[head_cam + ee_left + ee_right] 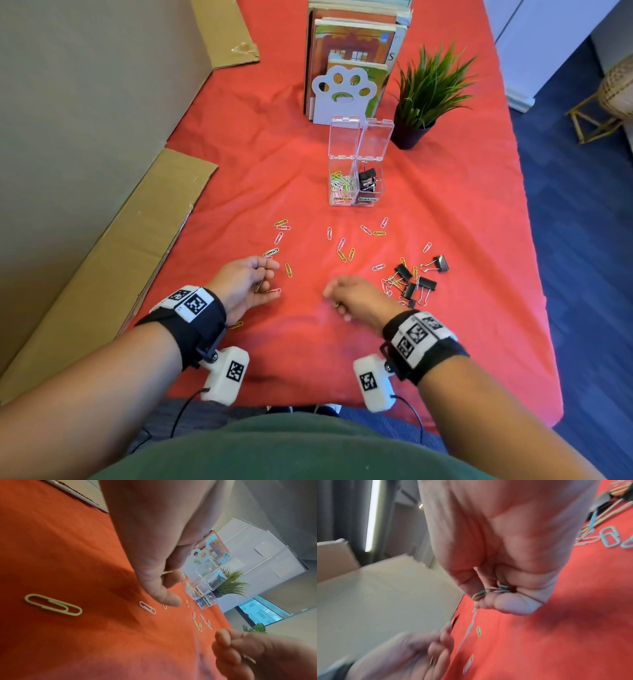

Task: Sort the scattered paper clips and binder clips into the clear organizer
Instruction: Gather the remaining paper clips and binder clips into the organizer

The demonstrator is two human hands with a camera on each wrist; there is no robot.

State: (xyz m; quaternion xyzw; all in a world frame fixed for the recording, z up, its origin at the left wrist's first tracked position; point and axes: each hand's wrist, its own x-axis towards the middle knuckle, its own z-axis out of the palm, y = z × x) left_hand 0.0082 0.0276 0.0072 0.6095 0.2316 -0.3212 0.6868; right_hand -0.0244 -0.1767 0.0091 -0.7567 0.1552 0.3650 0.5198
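step: gathering loose coloured wire paper clips (346, 255) off the red tablecloth (239, 164), both hands working
left hand (245, 282): curling round a few paper clips, thumb reaching toward a pink clip (147, 607)
right hand (356, 298): fist closing on a small bunch of clips (489, 591)
black metal binder clips (416, 277): lying in a pile just right of the right hand, untouched
clear plastic 2-compartment organizer (356, 185): standing well beyond the scatter, lids open, both sides partly filled
next: likely carrying handfuls to the left compartment, labelled for paper clips; needing care releasing without spilling into the binder side
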